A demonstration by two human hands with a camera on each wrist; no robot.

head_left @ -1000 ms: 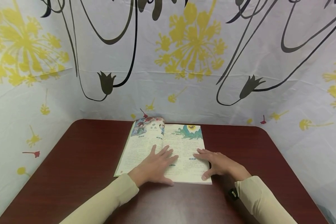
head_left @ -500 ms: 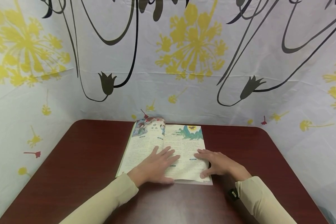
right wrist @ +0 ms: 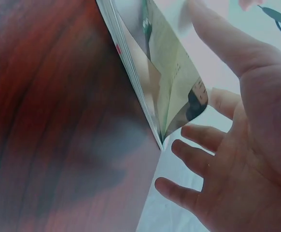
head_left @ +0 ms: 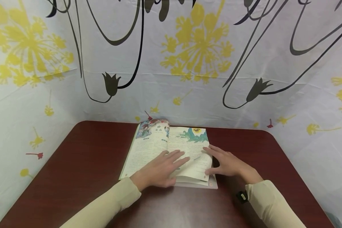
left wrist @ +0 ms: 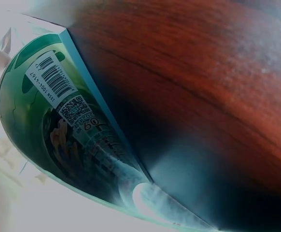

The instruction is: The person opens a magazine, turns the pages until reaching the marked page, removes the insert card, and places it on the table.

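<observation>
An open magazine (head_left: 143,155) lies on the dark red table, printed pages facing up. My left hand (head_left: 162,169) rests across the lower middle of the spread, fingers extended to the right. At the right edge my right hand (head_left: 231,163) touches the right-hand page (head_left: 198,172), thumb and fingers spread apart. That page bows up from the sheets below, its lower corner raised. In the right wrist view the bent page (right wrist: 179,82) bulges near the straight fingers (right wrist: 198,159). The left wrist view shows the curved green cover (left wrist: 29,101) with a barcode label (left wrist: 56,79).
The dark red table (head_left: 82,164) extends around the magazine on both sides. A white cloth (head_left: 136,57) with yellow flower and dark stem prints hangs behind and beside it. A dark band (head_left: 242,197) sits at the right wrist.
The right-hand page has risen and buckled leftward, uncovering sheets beneath at the lower right. My right hand has shifted slightly up, its thumb moving with the page edge. The left hand has shifted slightly.
</observation>
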